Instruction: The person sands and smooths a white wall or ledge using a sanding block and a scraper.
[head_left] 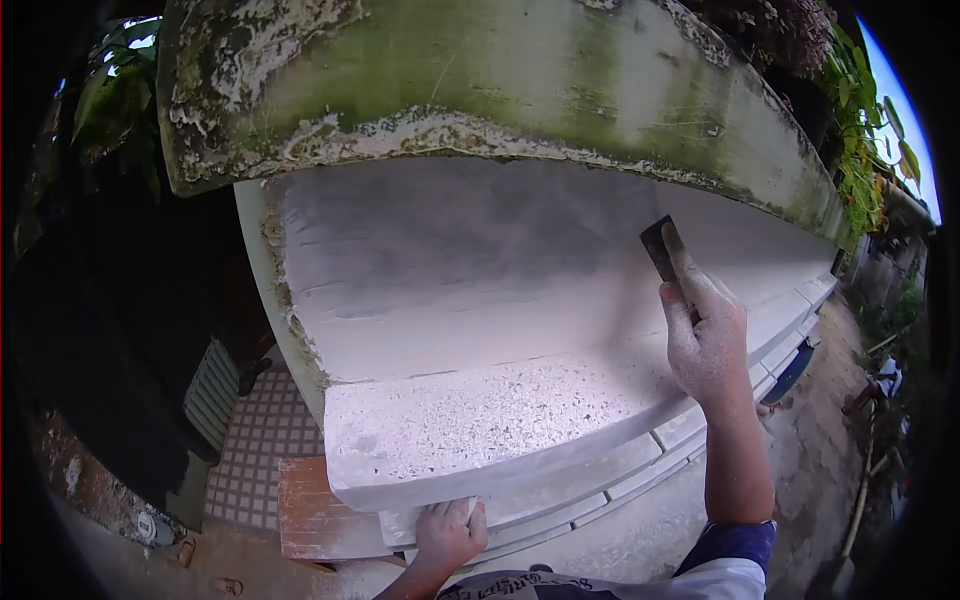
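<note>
My right hand (708,335), coated in white dust, is closed around a dark sanding block (658,250). The block is up against the white, grey-smudged wall panel (450,250), near its right part. Below the panel runs a speckled white ledge (490,415) with a rounded front edge. Low in the view, my left hand (450,532) is closed on the ledge's front edge from below, its fingertips partly hidden. Fine white powder covers the ledge.
A mossy concrete slab (480,90) overhangs the panel. Layered white steps (600,490) lie beneath the ledge. To the left are a reddish board (325,510), a tiled floor (250,450) and sandals (186,552). Plants (860,130) hang at right.
</note>
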